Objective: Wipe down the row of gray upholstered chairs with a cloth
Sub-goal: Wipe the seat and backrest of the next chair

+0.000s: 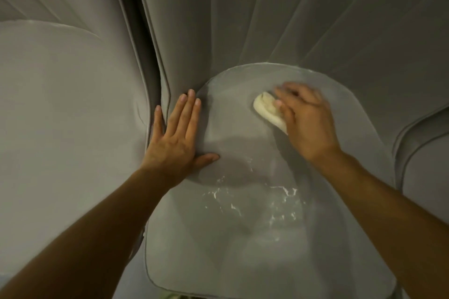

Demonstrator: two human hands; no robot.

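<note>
A gray upholstered chair seat [255, 238] fills the middle of the head view, with white streaks on its surface. Its channelled backrest [243, 19] rises behind. My right hand [306, 124] grips a cream folded cloth [266, 110] and presses it on the rear part of the seat; the hand is blurred. My left hand [175, 138] lies flat with straight fingers on the seat's left rear edge, where the seat meets the backrest.
A second gray chair [60, 116] stands close on the left, separated by a narrow dark gap. Part of a third chair [425, 153] shows at the right edge. A sliver of floor appears below the seat's front edge.
</note>
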